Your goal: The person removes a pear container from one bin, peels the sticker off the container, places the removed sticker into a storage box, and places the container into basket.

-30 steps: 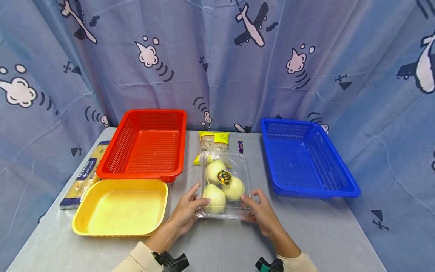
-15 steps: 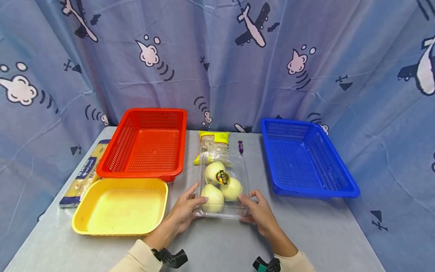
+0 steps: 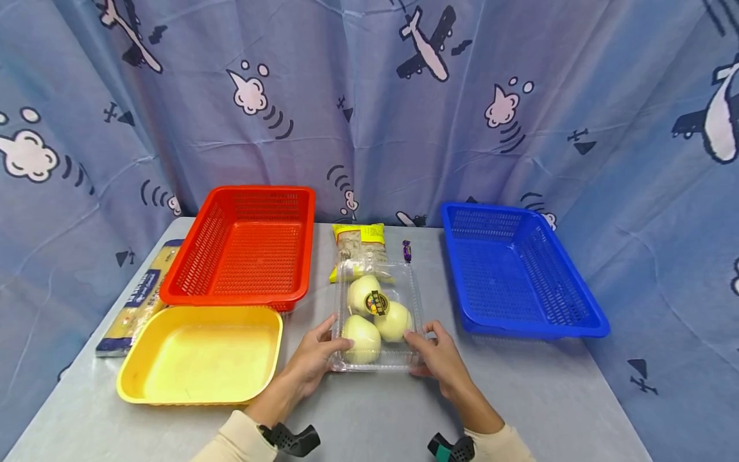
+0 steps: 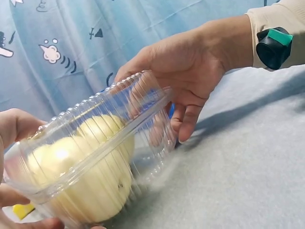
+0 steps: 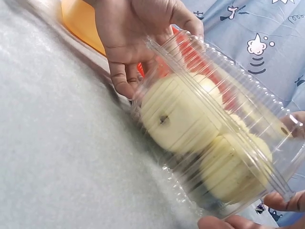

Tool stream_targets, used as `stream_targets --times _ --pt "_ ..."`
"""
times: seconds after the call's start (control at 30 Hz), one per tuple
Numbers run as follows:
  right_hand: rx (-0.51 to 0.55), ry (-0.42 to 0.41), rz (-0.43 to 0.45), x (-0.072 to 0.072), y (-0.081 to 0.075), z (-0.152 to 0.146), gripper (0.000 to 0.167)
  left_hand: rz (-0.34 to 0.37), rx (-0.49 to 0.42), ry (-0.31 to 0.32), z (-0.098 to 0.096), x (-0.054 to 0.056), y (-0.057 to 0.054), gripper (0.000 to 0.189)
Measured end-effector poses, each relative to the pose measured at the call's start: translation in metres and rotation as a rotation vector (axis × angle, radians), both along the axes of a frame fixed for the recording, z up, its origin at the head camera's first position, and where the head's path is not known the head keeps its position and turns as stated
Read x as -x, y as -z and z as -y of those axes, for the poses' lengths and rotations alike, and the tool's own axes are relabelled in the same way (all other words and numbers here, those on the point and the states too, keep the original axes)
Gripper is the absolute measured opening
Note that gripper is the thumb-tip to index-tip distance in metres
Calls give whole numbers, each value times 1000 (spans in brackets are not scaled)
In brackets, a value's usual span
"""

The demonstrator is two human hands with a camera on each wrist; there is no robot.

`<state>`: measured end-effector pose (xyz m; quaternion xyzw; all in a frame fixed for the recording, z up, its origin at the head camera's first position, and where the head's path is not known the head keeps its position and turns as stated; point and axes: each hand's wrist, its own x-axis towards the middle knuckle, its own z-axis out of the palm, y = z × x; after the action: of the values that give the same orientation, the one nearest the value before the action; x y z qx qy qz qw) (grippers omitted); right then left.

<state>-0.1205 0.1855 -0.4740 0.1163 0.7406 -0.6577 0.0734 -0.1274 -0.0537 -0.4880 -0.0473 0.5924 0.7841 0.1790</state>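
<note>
Between both hands is a clear plastic clamshell box (image 3: 378, 360) holding three pale yellow pears (image 3: 394, 321), with a round black label (image 3: 376, 302) on the lid. My left hand (image 3: 312, 359) grips the box's near left side, thumb over the lid. On the near right side my right hand (image 3: 441, 360) grips it the same way. In the left wrist view the box (image 4: 90, 176) tilts, and the right hand (image 4: 183, 71) has its fingers under the edge. The right wrist view shows the pears (image 5: 181, 114) pressed close together behind the ribbed plastic wall.
Behind the box lie a yellow-ended bag (image 3: 360, 244) and a small purple-wrapped candy (image 3: 407, 251). A red basket (image 3: 262, 299) and a yellow tub (image 3: 199, 314) stand at left, beside a long flat packet (image 3: 138, 295). The blue basket (image 3: 534, 330) stands at right.
The box has shifted very slightly left, with both hands keeping hold of it. The baskets, tub and bag stay where they were, apart from a small shift of the view.
</note>
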Motion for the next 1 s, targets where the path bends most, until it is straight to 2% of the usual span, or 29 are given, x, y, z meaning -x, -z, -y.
stream_targets --times 0.17,0.4,0.7,0.87,1.0 --pt "-80 -5 -8 0 0 1 35 -23 77 -44 -4 -1 -2 86" --pt "-264 31 -59 5 -11 -1 59 -8 105 -95 -11 -2 -3 86" --pt "-403 51 -199 14 -32 1 59 -10 113 -96 -12 -1 1 85" --pt "-463 19 -268 23 -43 5 61 -2 126 -97 -12 0 2 85" --pt "-481 -48 -349 35 -50 9 60 2 134 -98 -12 0 1 85"
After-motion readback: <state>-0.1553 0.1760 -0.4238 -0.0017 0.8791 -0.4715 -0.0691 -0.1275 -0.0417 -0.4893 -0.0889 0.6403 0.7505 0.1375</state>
